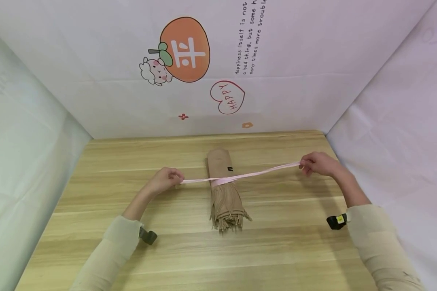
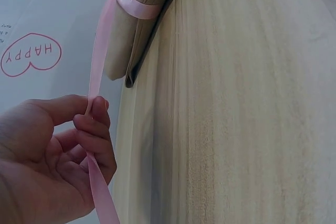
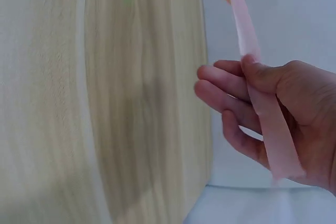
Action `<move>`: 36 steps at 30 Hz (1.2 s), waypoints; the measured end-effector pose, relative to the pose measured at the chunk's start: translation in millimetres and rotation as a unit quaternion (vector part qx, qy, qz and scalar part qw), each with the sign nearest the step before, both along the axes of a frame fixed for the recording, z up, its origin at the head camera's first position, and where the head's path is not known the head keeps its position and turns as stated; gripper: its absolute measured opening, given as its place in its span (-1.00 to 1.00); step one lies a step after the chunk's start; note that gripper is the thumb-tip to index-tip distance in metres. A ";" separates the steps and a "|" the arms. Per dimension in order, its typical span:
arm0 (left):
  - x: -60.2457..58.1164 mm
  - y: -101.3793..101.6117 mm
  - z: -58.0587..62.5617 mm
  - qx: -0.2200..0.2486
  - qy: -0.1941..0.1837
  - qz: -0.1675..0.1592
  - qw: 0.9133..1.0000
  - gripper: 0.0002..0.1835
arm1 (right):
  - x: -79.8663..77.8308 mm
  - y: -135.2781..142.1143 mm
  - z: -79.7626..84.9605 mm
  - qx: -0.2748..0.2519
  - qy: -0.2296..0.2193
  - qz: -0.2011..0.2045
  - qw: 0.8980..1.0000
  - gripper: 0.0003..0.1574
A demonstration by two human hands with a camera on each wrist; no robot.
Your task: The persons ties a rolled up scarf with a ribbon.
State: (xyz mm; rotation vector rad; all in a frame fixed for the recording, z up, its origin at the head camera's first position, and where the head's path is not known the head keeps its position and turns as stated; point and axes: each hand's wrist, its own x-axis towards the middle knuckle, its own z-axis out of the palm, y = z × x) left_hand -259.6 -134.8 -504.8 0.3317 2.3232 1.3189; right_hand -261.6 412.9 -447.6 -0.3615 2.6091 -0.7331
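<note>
Holding a pink ribbon [image 1: 225, 180] round the waist of the rolled tan scarf [image 1: 218, 163], lying on the wooden tabletop [image 1: 189, 254] with its fringe [image 1: 227, 208] at the near end. Crossing over on the scarf's upper face, apparently without a knot, so probably relying on tension alone and risking a loosening of the whole loop on letting go of either side. Sitting just beside the fringe, so possibly sliding off the firmer roll and onto the loose strands under an uneven pull. Pinching left of the scarf with the left hand [image 1: 165, 179], ribbon between thumb and folded fingers, with a spare length trailing past the palm. Pinching likewise right of the scarf, and farther from it, with the right hand [image 1: 318, 163], near the ribbon's tip, only a short tail past the thumb, so perhaps slipping free under a hard tug. Pressing on the scarf with neither hand, hence maybe letting it roll or skew towards the stronger pull, or cinching too hard and creasing it
</note>
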 end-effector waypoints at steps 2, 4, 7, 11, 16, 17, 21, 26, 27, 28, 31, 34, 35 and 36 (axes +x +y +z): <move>-0.8 0.0 -1.2 -0.010 0.012 -0.004 1.000 -0.74 | -0.7 5.1 -6.5 -0.016 -0.046 -0.010 0.999 -0.61; -1.2 0.3 -2.1 -0.025 0.027 -0.007 0.999 -0.76 | -1.8 9.7 -14.1 -0.022 -0.077 -0.011 0.997 -0.61; -0.2 0.0 -2.9 -0.049 0.060 -0.014 0.997 -0.79 | -2.9 13.3 -24.3 -0.011 -0.081 -0.008 0.997 -0.63; 2.3 0.8 -4.7 -0.088 0.107 -0.013 0.990 -0.84 | -2.6 14.1 -32.5 0.033 -0.038 -0.009 0.999 -0.60; 3.1 4.1 -9.5 -0.155 0.156 0.001 0.976 -0.90 | -2.0 15.5 -39.2 0.085 0.008 -0.022 0.996 -0.48; 3.1 4.4 -10.6 -0.164 0.160 0.004 0.973 -0.90 | -1.6 16.0 -40.4 0.091 0.009 -0.026 0.995 -0.47; 3.9 1.4 -13.2 -0.194 0.167 0.023 0.966 -0.91 | -0.4 19.8 -44.7 0.104 0.005 -0.049 0.993 -0.49; 4.4 -11.7 -13.9 -0.219 0.172 0.042 0.959 -0.89 | 0.6 25.6 -48.3 0.125 0.026 -0.104 0.986 -0.52; 4.2 -15.0 -13.7 -0.222 0.169 0.046 0.959 -0.88 | 1.2 26.7 -48.7 0.130 0.034 -0.116 0.984 -0.54; 4.0 -18.5 -13.1 -0.225 0.162 0.054 0.959 -0.87 | 2.3 27.3 -48.8 0.134 0.041 -0.129 0.982 -0.55; 4.1 -29.9 -10.1 -0.238 0.138 0.081 0.958 -0.83 | 6.3 28.8 -49.9 0.138 0.064 -0.160 0.975 -0.60; 8.6 -41.9 -5.4 -0.259 0.137 0.114 0.949 -0.81 | 14.6 23.5 -50.7 0.136 0.094 -0.187 0.968 -0.49; 11.0 -45.6 -3.4 -0.268 0.150 0.122 0.944 -0.81 | 18.0 20.0 -50.8 0.133 0.111 -0.197 0.965 -0.45; 13.8 -49.1 -2.0 -0.275 0.168 0.129 0.938 -0.80 | 21.8 15.1 -50.2 0.132 0.130 -0.205 0.961 -0.43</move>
